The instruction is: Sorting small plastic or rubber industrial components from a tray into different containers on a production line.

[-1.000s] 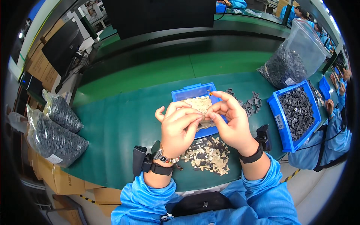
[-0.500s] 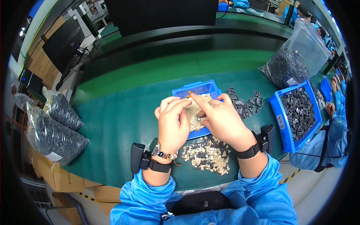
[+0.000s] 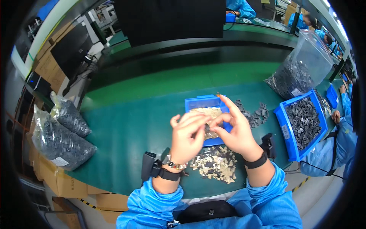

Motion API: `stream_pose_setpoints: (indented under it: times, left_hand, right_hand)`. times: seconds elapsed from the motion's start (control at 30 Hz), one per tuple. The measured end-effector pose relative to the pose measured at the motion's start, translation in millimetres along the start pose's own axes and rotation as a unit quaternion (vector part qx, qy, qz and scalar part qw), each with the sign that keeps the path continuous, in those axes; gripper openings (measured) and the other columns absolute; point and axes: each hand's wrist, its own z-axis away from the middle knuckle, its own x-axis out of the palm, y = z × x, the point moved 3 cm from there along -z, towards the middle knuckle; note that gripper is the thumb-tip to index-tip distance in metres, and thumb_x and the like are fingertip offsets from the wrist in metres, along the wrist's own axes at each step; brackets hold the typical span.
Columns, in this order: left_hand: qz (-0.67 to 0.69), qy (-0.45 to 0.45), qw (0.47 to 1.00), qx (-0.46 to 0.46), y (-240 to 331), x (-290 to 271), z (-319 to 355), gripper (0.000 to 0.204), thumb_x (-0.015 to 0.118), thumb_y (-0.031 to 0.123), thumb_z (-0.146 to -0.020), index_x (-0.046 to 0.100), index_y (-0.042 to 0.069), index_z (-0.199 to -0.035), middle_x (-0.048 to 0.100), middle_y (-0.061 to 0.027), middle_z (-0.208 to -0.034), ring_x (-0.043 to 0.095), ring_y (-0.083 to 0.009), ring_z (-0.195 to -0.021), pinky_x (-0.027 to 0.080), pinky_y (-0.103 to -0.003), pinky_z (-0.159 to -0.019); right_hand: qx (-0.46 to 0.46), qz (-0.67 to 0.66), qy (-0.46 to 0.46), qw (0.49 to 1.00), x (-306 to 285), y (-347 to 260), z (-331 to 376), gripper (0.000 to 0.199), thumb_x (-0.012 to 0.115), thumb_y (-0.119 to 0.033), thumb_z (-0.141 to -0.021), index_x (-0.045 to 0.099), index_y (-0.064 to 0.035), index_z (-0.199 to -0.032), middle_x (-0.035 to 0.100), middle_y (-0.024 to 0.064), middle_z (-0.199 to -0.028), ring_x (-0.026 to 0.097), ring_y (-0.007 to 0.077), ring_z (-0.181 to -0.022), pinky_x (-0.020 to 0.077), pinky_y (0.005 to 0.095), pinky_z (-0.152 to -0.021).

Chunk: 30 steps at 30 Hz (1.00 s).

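While both hands are hovering together above the near edge of the small blue plastic tray (image 3: 198, 103) holding pale beige flat parts, the left hand (image 3: 187, 138) is curling its fingers narrowly toward the right hand (image 3: 235, 129), and the fingertips of the two are meeting over a small dark piece (image 3: 207, 127) pinched between them (too small to tell its exact shape, or which hand is gripping it more firmly). The right hand's index finger is sticking up and away from the pinch, pointing toward the far side of the tray. Just near of the hands, a loose heap of small beige and dark flat parts (image 3: 215, 166) is lying on the dark green table mat (image 3: 126, 133). To the right of the tray, a scatter of small dark grey pieces (image 3: 254, 115) is resting on the mat, and further right a larger blue plastic bin (image 3: 284, 131) full of dark grey parts is sitting beside a co-worker's blue sleeve (image 3: 335, 147). Far right, a clear plastic bag of dark parts (image 3: 299, 70) is standing upright, while at the left edge two more filled clear bags (image 3: 59, 135) are lying near cardboard boxes (image 3: 66, 187).
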Motion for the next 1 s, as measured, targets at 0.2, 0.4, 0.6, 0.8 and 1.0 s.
stream_pose_setpoints:
  times: [0.2,0.4,0.6,0.8,1.0]
  left_hand:
    - [0.060,-0.033,0.997,0.023,1,5,3,0.021,0.065,0.004,-0.080,0.073,0.012,-0.098,0.071,-0.0018,-0.100,0.063,-0.0163,-0.105,0.025,-0.043,-0.100]
    - [0.099,-0.033,0.994,0.039,-1,8,5,0.016,0.071,0.010,-0.079,0.073,0.011,-0.095,0.069,0.0000,-0.094,0.061,-0.0162,-0.100,0.024,-0.045,-0.100]
    - [-0.005,0.033,0.997,0.064,6,5,0,0.014,0.075,0.014,-0.076,0.073,0.012,-0.090,0.068,0.0021,-0.085,0.062,-0.0153,-0.092,0.028,-0.042,-0.095]
    - [-0.064,0.062,0.995,0.042,7,-7,-2,0.015,0.076,0.009,-0.070,0.073,0.011,-0.085,0.067,-0.0009,-0.081,0.063,-0.0183,-0.088,0.033,-0.037,-0.091]
    - [-0.043,0.055,0.996,0.057,17,-1,0,0.017,0.077,0.006,-0.068,0.072,0.010,-0.084,0.067,0.0012,-0.078,0.063,-0.0169,-0.085,0.032,-0.036,-0.092]
  right_hand:
    - [0.046,-0.168,0.038,0.984,-10,-5,8,0.084,0.064,0.008,-0.078,0.021,-0.0018,-0.149,0.063,0.0034,-0.084,0.060,0.0090,-0.082,0.0474,0.0230,-0.079]
    - [0.068,-0.199,0.014,0.977,-18,6,6,0.084,0.063,0.008,-0.078,0.020,0.0002,-0.149,0.061,0.0037,-0.083,0.057,0.0065,-0.078,0.0458,0.0176,-0.070]
    - [-0.036,-0.127,0.053,0.990,-26,7,5,0.033,0.064,0.008,-0.077,0.063,0.0026,-0.109,0.064,0.0122,-0.110,0.058,0.0207,-0.107,0.0430,0.0342,-0.098]
    - [-0.033,-0.096,0.061,0.993,-14,7,0,0.010,0.066,0.005,-0.080,0.068,0.0022,-0.090,0.068,0.0127,-0.102,0.063,0.0206,-0.099,0.0476,0.0327,-0.091]
    - [0.003,-0.067,0.047,0.997,-19,2,6,0.006,0.066,0.002,-0.081,0.068,0.0025,-0.087,0.069,0.0101,-0.096,0.064,0.0174,-0.092,0.0489,0.0305,-0.085]
